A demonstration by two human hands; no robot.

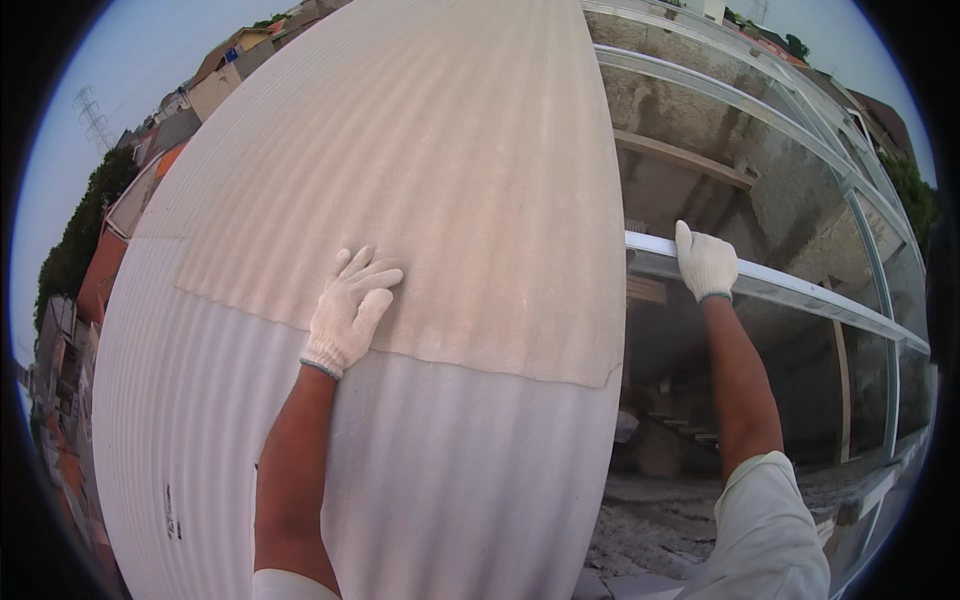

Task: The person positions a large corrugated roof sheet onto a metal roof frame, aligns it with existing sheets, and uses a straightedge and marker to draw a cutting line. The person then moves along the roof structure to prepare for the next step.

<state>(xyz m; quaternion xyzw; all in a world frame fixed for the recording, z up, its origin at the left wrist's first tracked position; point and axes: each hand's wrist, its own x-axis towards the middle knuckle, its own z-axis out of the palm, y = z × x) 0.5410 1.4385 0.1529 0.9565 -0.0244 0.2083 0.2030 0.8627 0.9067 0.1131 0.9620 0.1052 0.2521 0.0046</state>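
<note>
- The upper roofing sheet (420, 170), pale and corrugated, fills the middle of the frame, its lower edge overlapping a whiter lower sheet (420, 480).
- The left hand (347, 312), in a white knit glove, lies flat on that upper sheet just above the overlap, fingers (372, 272) spread and released, gripping nothing.
- The right hand (706, 262), also gloved, is clenched round a metal rail (800, 290) at centre right.
- It looks like the sheet is being pressed into place; shifting it would call for a steady hold on the rail.
- Below the open frame at right: rough concrete walls (780, 190). Rooftops (150, 170) and trees sit at far left.
</note>
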